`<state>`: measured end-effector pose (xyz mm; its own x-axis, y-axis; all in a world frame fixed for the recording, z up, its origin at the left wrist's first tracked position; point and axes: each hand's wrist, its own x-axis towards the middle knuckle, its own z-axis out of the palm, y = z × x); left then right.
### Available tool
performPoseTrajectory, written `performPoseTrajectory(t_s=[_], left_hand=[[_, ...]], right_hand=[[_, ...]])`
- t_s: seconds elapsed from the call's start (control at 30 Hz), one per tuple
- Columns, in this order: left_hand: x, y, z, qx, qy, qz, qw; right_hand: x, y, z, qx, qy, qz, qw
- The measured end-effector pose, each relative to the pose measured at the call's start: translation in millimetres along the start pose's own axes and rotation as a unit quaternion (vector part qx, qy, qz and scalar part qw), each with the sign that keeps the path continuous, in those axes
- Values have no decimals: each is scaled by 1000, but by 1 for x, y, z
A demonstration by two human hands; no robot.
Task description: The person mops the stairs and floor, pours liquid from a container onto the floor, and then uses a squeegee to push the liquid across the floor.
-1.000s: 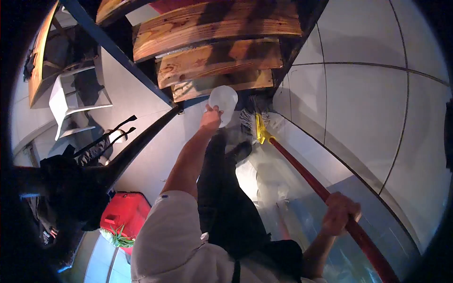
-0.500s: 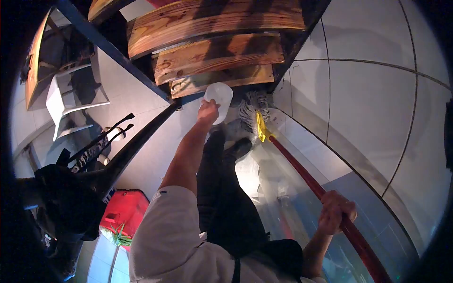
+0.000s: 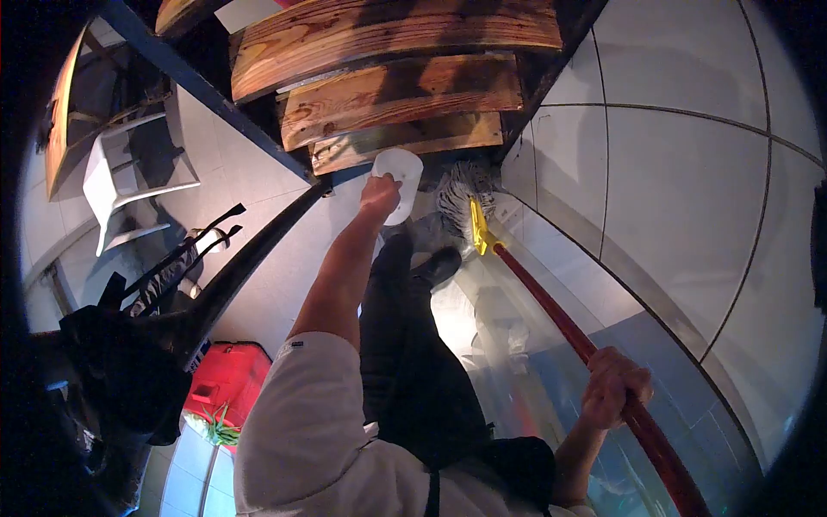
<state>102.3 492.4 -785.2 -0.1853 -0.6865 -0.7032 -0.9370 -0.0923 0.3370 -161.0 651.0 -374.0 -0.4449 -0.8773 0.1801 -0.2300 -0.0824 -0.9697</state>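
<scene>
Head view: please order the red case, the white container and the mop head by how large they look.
1. red case, clearly the largest.
2. white container and mop head: they look about alike, so I do not rank them.

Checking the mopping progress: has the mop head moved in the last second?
Yes. The mop head has slid forward, nearer the lowest wooden step. The right hand grips its red handle; the left hand holds a white container.

You've got the whitish plastic tub [image 3: 401, 172] up at arm's length right beside the mop [image 3: 551, 308], which has a red handle slanting back toward you, a yellow clamp, and a grey string head down on the floor [image 3: 258, 189] by the bottom wooden step [image 3: 413, 138].
</scene>
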Motion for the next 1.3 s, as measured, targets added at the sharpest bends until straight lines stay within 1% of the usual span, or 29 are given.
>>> performPoseTrajectory(t_s=[0.03, 0.13, 0.2, 0.33, 0.43, 0.47, 0.53, 0.57, 0.6, 0.63, 0.7, 0.73, 0.8, 0.87, 0.9, 0.97, 1.0, 1.03, 1.13, 1.23, 1.3], left_hand=[[-1, 2, -3, 9, -6, 11, 1000], [12, -4, 11, -25, 13, -27, 999], [30, -25, 38, 5, 19, 13, 1000], [11, -19, 16, 83, 3, 88, 993], [-2, -27, 25, -56, 42, -61, 996], [-9, -31, 28, -67, 71, -66, 993], [-30, -38, 28, -88, 131, -75, 985], [-48, -36, 21, -148, 174, -103, 968], [-61, -44, 21, -179, 206, -84, 958], [-81, -38, 4, -194, 231, -109, 947], [-125, -33, -27, -267, 274, -105, 918], [-144, -33, -40, -254, 320, -77, 909], [-181, -26, -77, -330, 324, -88, 882], [-206, -12, -114, -367, 425, -36, 827], [-211, -11, -127, -357, 465, -21, 810], [-224, 6, -172, -322, 505, -12, 801], [-223, 13, -191, -305, 523, -8, 796], [-215, 14, -203, -323, 545, 10, 774], [-183, 23, -235, -389, 590, 8, 708], [-156, 28, -263, -308, 603, -55, 734], [-136, 25, -269, -298, 625, -12, 722]], right_hand=[[0, 0, -1, 5, 2, 1, 1000], [-1, 3, -4, 14, 1, -1, 1000], [0, 3, -4, 10, 3, -2, 1000], [1, 3, -4, 2, 5, 0, 1000], [2, 3, -2, -19, 16, 9, 1000], [2, 2, -1, -29, 24, 13, 999], [5, 3, -4, -40, 4, 19, 999], [7, 2, -4, -44, -5, 19, 999], [7, 1, -2, -43, 1, 34, 999], [8, 0, 1, -41, 6, 47, 998], [7, -2, 3, -31, 11, 64, 997], [6, -4, 3, -23, 10, 68, 997], [3, -4, 1, -17, 6, 87, 996], [0, -3, -3, -21, 1, 118, 993], [-1, -5, -1, -9, 7, 130, 991], [0, -9, 3, 15, 16, 152, 988], [0, -9, 4, 8, 12, 146, 989], [-2, -9, 5, -1, 8, 141, 990], [-3, -14, 9, -11, -3, 139, 990], [-6, -12, 7, -30, -7, 132, 991], [-7, -11, 5, -46, -11, 129, 991]])
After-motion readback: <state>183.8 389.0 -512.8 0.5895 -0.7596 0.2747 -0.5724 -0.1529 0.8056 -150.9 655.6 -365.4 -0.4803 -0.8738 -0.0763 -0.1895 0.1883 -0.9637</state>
